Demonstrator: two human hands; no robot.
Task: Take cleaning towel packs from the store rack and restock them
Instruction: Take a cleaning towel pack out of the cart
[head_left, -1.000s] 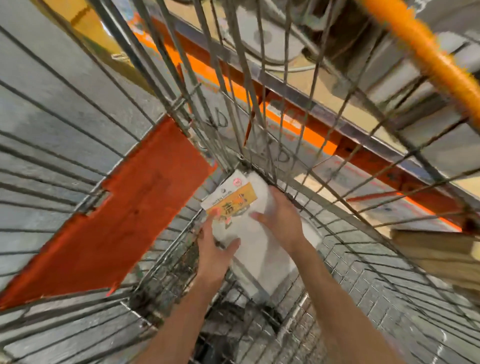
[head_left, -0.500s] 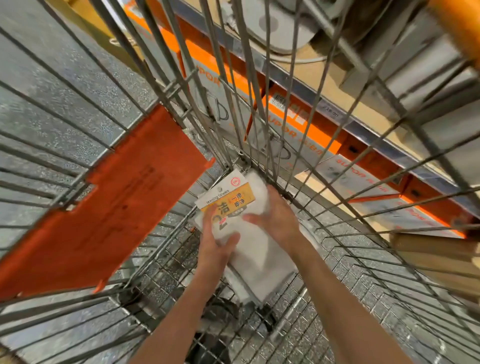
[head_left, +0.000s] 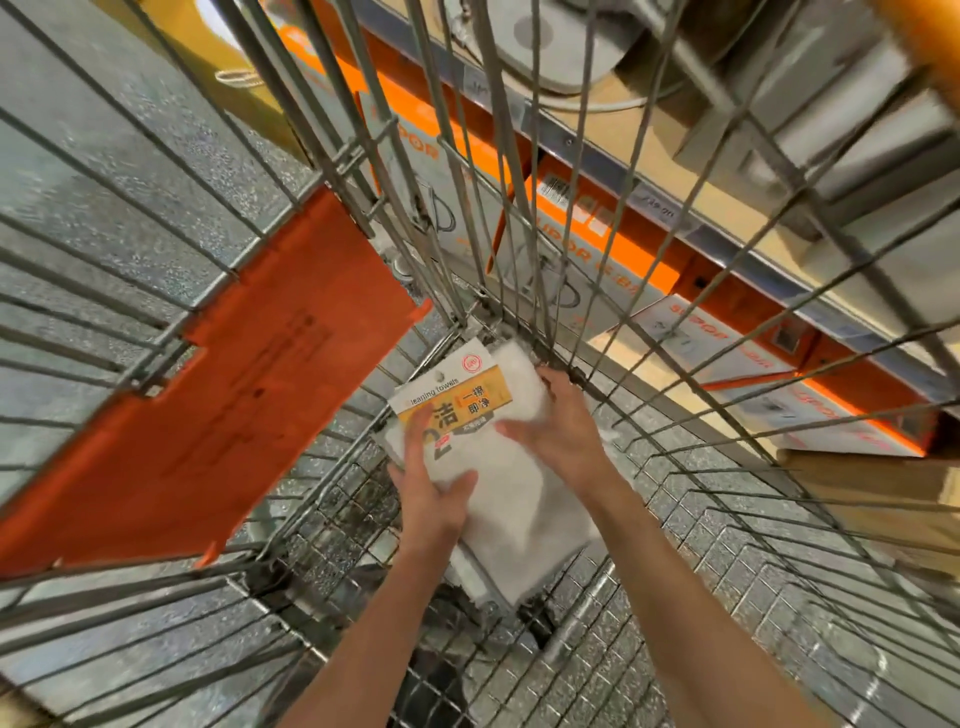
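A stack of white cleaning towel packs (head_left: 504, 499) lies in the far corner of a wire shopping cart (head_left: 675, 597). The top pack carries a white and yellow label (head_left: 462, 389) reading "cleaning towels". My left hand (head_left: 431, 488) rests flat on the pack's left side, with straight fingers over the label and the thumb spread on the cloth. My right hand (head_left: 563, 431) holds the pack's right side, thumb on top and fingers curled over the far edge. The lower packs are mostly hidden under the top one.
An orange plastic flap (head_left: 234, 415) hangs on the cart's left wall. Beyond the wire front stands a shelf with orange and white boxes (head_left: 727, 338) and a price rail (head_left: 649, 208). A cardboard box (head_left: 883, 499) sits at the right. Speckled grey floor shows below.
Both hands stay on the top pack in the same place. My head has tilted, so more of the shelf boxes shows behind the cart wires.
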